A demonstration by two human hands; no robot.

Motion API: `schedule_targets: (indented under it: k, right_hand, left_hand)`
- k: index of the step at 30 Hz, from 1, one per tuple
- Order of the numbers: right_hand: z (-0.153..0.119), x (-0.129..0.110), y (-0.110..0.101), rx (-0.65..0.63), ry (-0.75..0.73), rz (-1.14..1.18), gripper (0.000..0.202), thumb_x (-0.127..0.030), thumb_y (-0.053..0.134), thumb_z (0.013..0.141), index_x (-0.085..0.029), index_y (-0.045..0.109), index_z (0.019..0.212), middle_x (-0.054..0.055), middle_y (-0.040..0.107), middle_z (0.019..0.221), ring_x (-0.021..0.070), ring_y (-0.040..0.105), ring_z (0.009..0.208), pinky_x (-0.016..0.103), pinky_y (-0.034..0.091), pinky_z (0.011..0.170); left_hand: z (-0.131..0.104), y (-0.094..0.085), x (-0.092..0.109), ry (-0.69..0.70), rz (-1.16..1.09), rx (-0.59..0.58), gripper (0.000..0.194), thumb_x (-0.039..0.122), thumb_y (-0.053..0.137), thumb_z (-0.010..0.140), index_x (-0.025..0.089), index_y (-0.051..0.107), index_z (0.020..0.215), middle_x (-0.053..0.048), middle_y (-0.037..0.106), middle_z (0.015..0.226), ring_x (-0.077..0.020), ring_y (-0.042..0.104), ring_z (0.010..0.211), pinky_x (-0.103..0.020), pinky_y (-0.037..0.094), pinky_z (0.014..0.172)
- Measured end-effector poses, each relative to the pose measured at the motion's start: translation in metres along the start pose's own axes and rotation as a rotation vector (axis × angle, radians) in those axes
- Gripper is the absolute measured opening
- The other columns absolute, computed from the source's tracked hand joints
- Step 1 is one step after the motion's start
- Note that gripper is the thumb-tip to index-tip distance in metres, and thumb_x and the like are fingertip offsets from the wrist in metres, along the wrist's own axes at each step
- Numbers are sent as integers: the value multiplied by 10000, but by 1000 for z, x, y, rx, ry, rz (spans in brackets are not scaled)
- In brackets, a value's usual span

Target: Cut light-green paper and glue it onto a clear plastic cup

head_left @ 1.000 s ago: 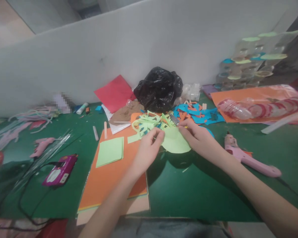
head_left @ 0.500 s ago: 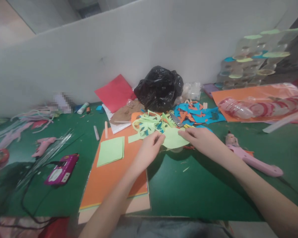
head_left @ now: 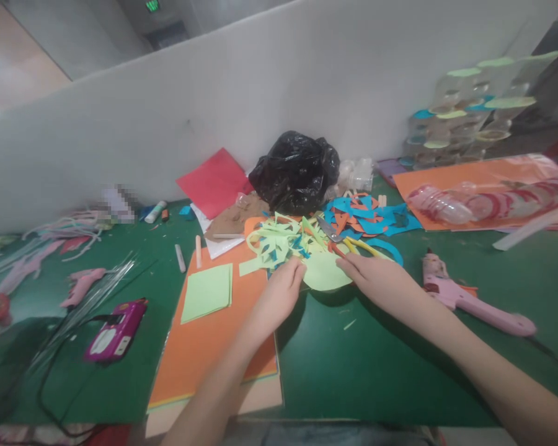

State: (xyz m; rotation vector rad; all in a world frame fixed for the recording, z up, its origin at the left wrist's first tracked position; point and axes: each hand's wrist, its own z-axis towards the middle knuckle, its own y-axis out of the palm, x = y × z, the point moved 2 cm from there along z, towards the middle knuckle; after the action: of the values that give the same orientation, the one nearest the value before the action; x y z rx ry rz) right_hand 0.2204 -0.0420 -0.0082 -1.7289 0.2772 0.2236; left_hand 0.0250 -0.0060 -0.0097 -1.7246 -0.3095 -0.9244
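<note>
Green worktop (head_left: 363,371) set against a pale wall (head_left: 242,87). Near its middle, a rounded piece of light green paper (head_left: 328,274) is held up between a person's two hands. The left hand (head_left: 283,286) pinches the paper's left edge, thumb and fingers nearly together; the right hand (head_left: 374,274) pinches the right edge the same way. Just behind the paper lie scissors (head_left: 331,230) and a tangle of green paper scraps (head_left: 274,238), with blue and orange scraps (head_left: 385,215) beyond to the right. To the left, squares of green paper (head_left: 207,294) rest on a stack of orange sheets (head_left: 209,347). Farther right is a pink glue gun (head_left: 486,311). A crumpled black plastic bag (head_left: 297,170) sits at the back, beside a red sheet (head_left: 214,183).
</note>
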Motion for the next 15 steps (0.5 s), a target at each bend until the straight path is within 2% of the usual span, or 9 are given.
schedule_targets:
  k: [4,9,15]
  right_hand:
    - [1,0,5,-12,-16,-84,419,-371,260,1079,-191,605,1232,111,748,991,299,723,905,352,479,694]
    - [2,8,11,81,-116,-101,380,-356,305,1063,-167,626,1138,119,756,854,295,747,773,331,467,574]
    - [2,13,19,177,-211,-166,295,-347,374,1040,-186,621,1036,81,727,721,283,723,643,308,368,479]
  left_hand:
    - [-1,3,-5,1,41,-16,273,395,282,1041,241,334,822,21,457,825,-167,458,810,-291,365,753]
    - [-2,6,-9,26,67,-13,277,395,260,1043,240,339,827,18,455,821,-169,467,804,-302,377,757]
    - [-2,8,-11,29,90,0,289,403,269,1040,238,333,811,20,445,802,-164,450,769,-303,368,722]
